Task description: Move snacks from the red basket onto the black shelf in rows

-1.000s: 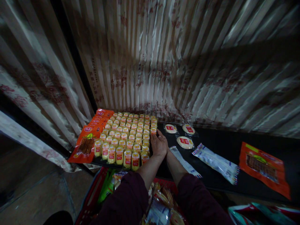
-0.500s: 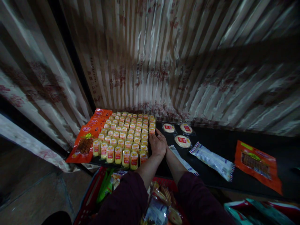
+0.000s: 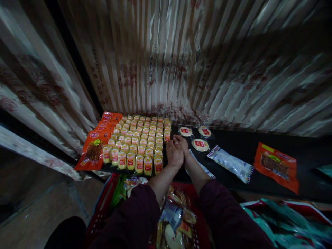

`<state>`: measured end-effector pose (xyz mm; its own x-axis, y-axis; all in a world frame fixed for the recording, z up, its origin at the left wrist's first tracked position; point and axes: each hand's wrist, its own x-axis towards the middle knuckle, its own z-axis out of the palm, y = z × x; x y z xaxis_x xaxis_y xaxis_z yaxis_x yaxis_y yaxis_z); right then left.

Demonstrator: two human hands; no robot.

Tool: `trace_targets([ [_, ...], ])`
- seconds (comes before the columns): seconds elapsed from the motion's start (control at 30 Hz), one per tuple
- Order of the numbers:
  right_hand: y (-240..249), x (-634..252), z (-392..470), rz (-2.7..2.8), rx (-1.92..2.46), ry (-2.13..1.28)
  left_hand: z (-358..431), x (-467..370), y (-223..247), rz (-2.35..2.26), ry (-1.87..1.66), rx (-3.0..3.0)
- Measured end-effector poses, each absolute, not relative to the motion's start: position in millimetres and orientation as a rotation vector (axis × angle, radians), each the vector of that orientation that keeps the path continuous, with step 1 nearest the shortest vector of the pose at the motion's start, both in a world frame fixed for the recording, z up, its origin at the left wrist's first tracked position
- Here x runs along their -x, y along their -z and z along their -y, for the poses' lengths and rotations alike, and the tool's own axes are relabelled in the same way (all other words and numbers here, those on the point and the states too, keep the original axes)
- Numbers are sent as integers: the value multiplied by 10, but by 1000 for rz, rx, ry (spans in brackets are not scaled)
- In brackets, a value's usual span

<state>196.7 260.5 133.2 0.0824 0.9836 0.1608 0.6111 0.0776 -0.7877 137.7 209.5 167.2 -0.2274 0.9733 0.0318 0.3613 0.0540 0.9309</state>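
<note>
At the right edge of the packed rows of small wrapped cakes, on a black shelf, I see two bare hands pressed together. The left hand has its fingers bent, close to the end column; whether it touches a cake I cannot tell. The right hand lies against it on the right, fingers curled too, and from where I stand neither its full opening nor anything gripped between them shows. The cakes stand left of both hands, the nearest row upright at the front. I judge each one light and soft, easily squashed, its clear film a bit slippery; a gentle hold on both sides, below the rounded top, should suit best. Three flat round packets lie just beyond to the right, and a red basket of snacks sits at the near side.
</note>
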Motion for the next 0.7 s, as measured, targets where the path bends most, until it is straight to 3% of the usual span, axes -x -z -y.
trace_targets([
  [0.37, -1434, -1975, -1859, 1264, 1440, -1021, -1312, -1039, -1768, -1418, -1129, -1336],
  [0.7, -1288, -1770, -729, 1470, 1559, -1031, -296, -592, -1425, -1256, -1069, -1332],
])
